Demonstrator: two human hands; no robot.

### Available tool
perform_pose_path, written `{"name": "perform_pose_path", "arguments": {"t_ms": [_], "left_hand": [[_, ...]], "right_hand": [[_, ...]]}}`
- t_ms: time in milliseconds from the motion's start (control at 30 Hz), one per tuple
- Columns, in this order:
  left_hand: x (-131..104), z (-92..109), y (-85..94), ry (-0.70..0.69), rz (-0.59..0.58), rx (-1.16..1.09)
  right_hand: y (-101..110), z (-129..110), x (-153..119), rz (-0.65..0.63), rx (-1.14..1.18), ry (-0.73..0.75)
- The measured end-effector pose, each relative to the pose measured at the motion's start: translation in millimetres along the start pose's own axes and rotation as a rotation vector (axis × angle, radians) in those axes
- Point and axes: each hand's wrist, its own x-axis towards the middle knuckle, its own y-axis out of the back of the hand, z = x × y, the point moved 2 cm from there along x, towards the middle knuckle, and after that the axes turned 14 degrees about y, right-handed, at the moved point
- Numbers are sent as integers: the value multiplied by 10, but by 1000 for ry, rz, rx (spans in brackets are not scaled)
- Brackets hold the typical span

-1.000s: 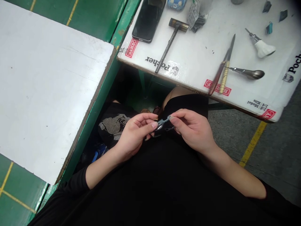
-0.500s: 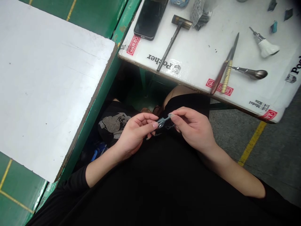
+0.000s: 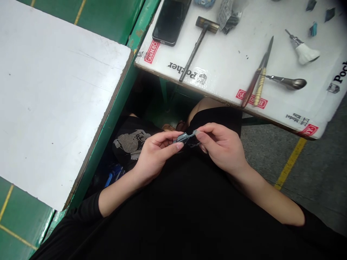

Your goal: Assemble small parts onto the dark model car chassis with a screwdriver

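Over my lap, my left hand [image 3: 154, 153] pinches a small shiny blue-grey piece [image 3: 182, 137] between thumb and forefinger. My right hand [image 3: 223, 146] is closed on a thin, greyish strip [image 3: 193, 133] that runs over from that piece; the two look joined, though my fingers hide part of the link. A slim dark strand [image 3: 194, 145] hangs just under the right fingertips. What exactly the piece is, I cannot make out at this size.
On the white-topped table [image 3: 225, 72] lie a phone [image 3: 171, 21], a small hammer [image 3: 199, 45], a red-handled knife [image 3: 256, 77], a yellowish-handled tool [image 3: 260, 86], and two awl-like tools, one with a white handle [image 3: 306, 52]. A white board [image 3: 59, 94] spans the left.
The blue-grey piece has turned in my left fingers, showing a flatter, shinier face. My left fingers have shifted slightly around it, while my right hand stays nearly where it was.
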Motion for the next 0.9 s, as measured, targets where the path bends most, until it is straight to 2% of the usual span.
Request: {"name": "perform_pose_path", "arguments": {"t_ms": [267, 600, 800, 900], "left_hand": [[16, 15, 10, 49, -31, -38], [53, 22, 23, 120, -32, -39], [59, 24, 24, 136, -25, -44], [37, 40, 4, 117, -36, -45]], "right_hand": [[-17, 2, 12, 1, 87, -53], [15, 1, -7, -6, 66, -27], [5, -9, -5, -5, 82, -38], [12, -10, 13, -5, 15, -25]]}}
